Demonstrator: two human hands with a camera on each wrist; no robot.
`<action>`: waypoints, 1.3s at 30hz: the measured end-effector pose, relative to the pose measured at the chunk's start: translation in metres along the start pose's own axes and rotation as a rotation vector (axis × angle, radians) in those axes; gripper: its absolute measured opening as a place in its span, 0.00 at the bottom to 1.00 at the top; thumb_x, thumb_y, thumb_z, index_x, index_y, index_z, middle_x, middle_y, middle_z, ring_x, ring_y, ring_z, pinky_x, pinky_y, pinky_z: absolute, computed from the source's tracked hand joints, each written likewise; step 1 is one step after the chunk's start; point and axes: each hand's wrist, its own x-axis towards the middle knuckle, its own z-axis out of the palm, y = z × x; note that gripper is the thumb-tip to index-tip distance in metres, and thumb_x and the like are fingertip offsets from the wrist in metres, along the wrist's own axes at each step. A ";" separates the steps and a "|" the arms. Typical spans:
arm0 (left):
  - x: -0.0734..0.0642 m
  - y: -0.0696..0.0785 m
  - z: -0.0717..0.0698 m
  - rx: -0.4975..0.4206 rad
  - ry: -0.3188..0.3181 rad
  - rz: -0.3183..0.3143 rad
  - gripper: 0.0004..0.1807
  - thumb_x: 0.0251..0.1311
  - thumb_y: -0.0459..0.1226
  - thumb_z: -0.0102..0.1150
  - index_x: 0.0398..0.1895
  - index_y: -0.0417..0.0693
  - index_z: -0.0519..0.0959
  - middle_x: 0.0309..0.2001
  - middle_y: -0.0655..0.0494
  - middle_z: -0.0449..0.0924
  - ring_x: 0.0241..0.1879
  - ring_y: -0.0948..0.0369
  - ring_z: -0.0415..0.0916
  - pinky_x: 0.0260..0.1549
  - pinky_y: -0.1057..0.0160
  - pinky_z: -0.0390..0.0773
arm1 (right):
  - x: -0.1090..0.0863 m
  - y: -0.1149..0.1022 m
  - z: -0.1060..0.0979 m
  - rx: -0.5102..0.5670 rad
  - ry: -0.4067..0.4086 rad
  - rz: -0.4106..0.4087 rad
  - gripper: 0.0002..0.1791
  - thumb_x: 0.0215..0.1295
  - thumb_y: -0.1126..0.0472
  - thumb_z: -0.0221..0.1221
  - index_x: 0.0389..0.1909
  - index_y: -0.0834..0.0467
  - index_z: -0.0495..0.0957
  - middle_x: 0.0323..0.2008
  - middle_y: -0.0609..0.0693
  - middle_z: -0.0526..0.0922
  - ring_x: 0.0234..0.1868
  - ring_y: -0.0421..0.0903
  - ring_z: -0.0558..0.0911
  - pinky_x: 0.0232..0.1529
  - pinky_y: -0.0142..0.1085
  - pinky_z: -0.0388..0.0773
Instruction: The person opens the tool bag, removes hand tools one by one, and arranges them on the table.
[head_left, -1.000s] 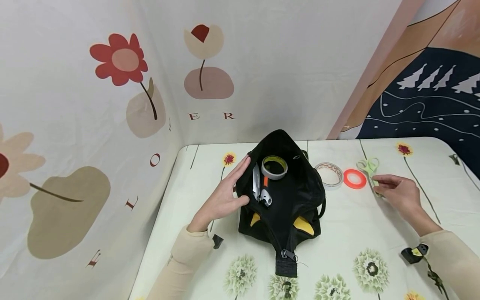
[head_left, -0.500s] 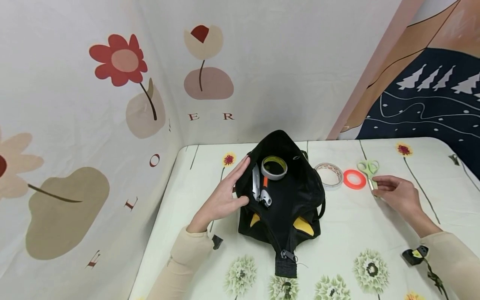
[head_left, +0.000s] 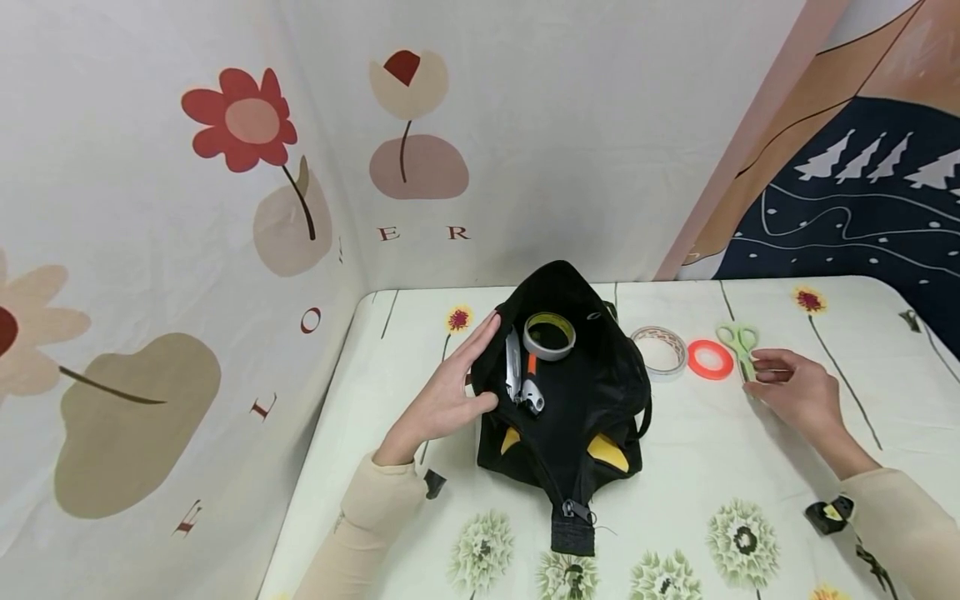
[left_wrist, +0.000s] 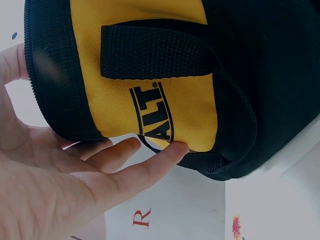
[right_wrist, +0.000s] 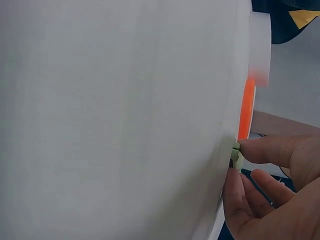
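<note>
Near the far edge of the white flower-printed worktop (head_left: 900, 379), the right hand (head_left: 801, 390) pinches pale-green-handled scissors (head_left: 742, 353), probably light, stiff and smooth, best taken near their middle. The left hand (head_left: 442, 400), fingers spread, touches the black-and-yellow fabric bag (head_left: 562, 429), which should handle softly.

A black bag (head_left: 562, 446) with yellow panels (left_wrist: 110, 102); light green scissors (head_left: 745, 354); an orange-red ring (head_left: 711, 374); cream sleeves (head_left: 378, 508); white table (head_left: 397, 367) patterned with pale green and yellow flowers (head_left: 727, 546).

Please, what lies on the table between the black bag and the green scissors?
The head view shows two things there: a pale tape roll nearer the black bag, then a red-orange tape roll nearer the green scissors.
</note>
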 end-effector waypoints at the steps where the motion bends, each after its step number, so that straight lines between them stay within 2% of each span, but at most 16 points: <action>1: 0.000 0.000 0.000 0.000 -0.001 0.000 0.55 0.59 0.28 0.57 0.93 0.47 0.49 0.92 0.56 0.42 0.90 0.51 0.42 0.82 0.34 0.53 | 0.000 0.000 0.000 0.001 0.003 -0.005 0.29 0.65 0.67 0.75 0.65 0.72 0.81 0.52 0.72 0.89 0.30 0.14 0.69 0.29 0.24 0.73; 9: -0.001 0.000 -0.001 0.000 -0.006 -0.008 0.56 0.60 0.28 0.58 0.93 0.48 0.48 0.92 0.59 0.42 0.90 0.53 0.41 0.82 0.35 0.55 | -0.002 0.001 0.000 0.002 0.011 -0.028 0.29 0.64 0.68 0.75 0.65 0.72 0.81 0.52 0.71 0.89 0.31 0.13 0.69 0.30 0.22 0.73; 16: -0.001 -0.001 -0.001 -0.007 -0.005 -0.006 0.56 0.59 0.28 0.57 0.93 0.49 0.49 0.92 0.59 0.41 0.90 0.52 0.42 0.78 0.33 0.63 | -0.003 -0.003 -0.003 0.008 -0.005 -0.004 0.31 0.67 0.63 0.74 0.69 0.70 0.80 0.58 0.73 0.86 0.33 0.14 0.69 0.29 0.26 0.74; 18: -0.001 -0.001 -0.001 -0.008 -0.002 -0.004 0.56 0.59 0.28 0.57 0.93 0.49 0.49 0.92 0.59 0.41 0.90 0.52 0.42 0.78 0.33 0.63 | -0.003 -0.005 -0.004 0.007 -0.006 0.001 0.31 0.68 0.62 0.74 0.69 0.69 0.80 0.60 0.74 0.85 0.36 0.22 0.74 0.29 0.26 0.75; 21: -0.001 -0.001 0.000 -0.010 -0.001 -0.005 0.56 0.59 0.28 0.57 0.93 0.49 0.49 0.92 0.59 0.42 0.90 0.52 0.42 0.78 0.33 0.63 | -0.004 -0.008 -0.005 0.013 -0.004 0.001 0.31 0.70 0.61 0.73 0.70 0.69 0.79 0.62 0.75 0.83 0.45 0.46 0.86 0.29 0.26 0.75; 23: -0.001 -0.001 0.000 -0.013 -0.002 -0.008 0.56 0.59 0.28 0.57 0.93 0.49 0.49 0.92 0.59 0.41 0.90 0.52 0.42 0.77 0.32 0.65 | -0.004 -0.011 -0.005 0.018 0.008 -0.012 0.31 0.70 0.61 0.72 0.70 0.69 0.79 0.62 0.75 0.83 0.52 0.64 0.86 0.29 0.24 0.74; 24: -0.001 -0.001 0.000 -0.013 -0.002 -0.009 0.56 0.59 0.28 0.57 0.93 0.49 0.49 0.92 0.59 0.41 0.90 0.52 0.42 0.77 0.32 0.65 | -0.005 -0.014 -0.005 0.020 0.019 -0.022 0.31 0.70 0.62 0.72 0.70 0.69 0.79 0.61 0.76 0.83 0.56 0.69 0.85 0.29 0.23 0.73; 26: -0.001 0.000 -0.001 -0.012 -0.002 -0.010 0.56 0.59 0.28 0.57 0.93 0.50 0.49 0.92 0.59 0.42 0.90 0.52 0.42 0.78 0.33 0.63 | -0.006 -0.019 -0.005 0.028 0.040 -0.043 0.31 0.70 0.62 0.72 0.70 0.69 0.79 0.61 0.76 0.83 0.58 0.72 0.84 0.29 0.21 0.73; 28: -0.001 0.000 -0.001 -0.011 -0.001 -0.007 0.56 0.59 0.28 0.57 0.93 0.49 0.49 0.92 0.59 0.42 0.90 0.53 0.42 0.79 0.33 0.61 | -0.007 -0.026 -0.004 0.036 0.068 -0.068 0.31 0.69 0.63 0.73 0.70 0.69 0.79 0.60 0.75 0.83 0.56 0.71 0.85 0.30 0.19 0.72; 29: -0.001 0.000 -0.001 -0.010 0.000 -0.006 0.56 0.59 0.28 0.57 0.93 0.49 0.49 0.92 0.59 0.42 0.90 0.53 0.42 0.80 0.33 0.59 | -0.008 -0.029 -0.004 0.044 0.078 -0.077 0.31 0.69 0.63 0.73 0.71 0.69 0.79 0.60 0.74 0.84 0.54 0.66 0.86 0.31 0.17 0.72; 32: -0.001 0.000 -0.001 -0.008 0.003 -0.004 0.56 0.59 0.28 0.57 0.93 0.49 0.49 0.92 0.59 0.42 0.90 0.53 0.42 0.81 0.34 0.56 | -0.011 -0.041 -0.003 0.073 0.101 -0.096 0.32 0.69 0.64 0.73 0.72 0.68 0.79 0.60 0.72 0.85 0.47 0.41 0.85 0.35 0.13 0.71; 35: -0.001 0.000 -0.001 -0.003 0.004 0.000 0.56 0.58 0.28 0.58 0.93 0.49 0.49 0.92 0.59 0.42 0.90 0.53 0.42 0.82 0.35 0.55 | -0.014 -0.053 -0.004 0.109 0.118 -0.106 0.32 0.70 0.64 0.73 0.73 0.66 0.79 0.59 0.69 0.85 0.44 0.24 0.74 0.39 0.11 0.69; 39: -0.001 0.000 -0.001 -0.001 0.004 0.007 0.56 0.58 0.28 0.58 0.93 0.48 0.49 0.92 0.58 0.42 0.90 0.53 0.42 0.83 0.35 0.53 | -0.019 -0.069 -0.006 0.149 0.139 -0.126 0.33 0.70 0.63 0.74 0.74 0.65 0.78 0.58 0.68 0.85 0.44 0.22 0.72 0.40 0.10 0.69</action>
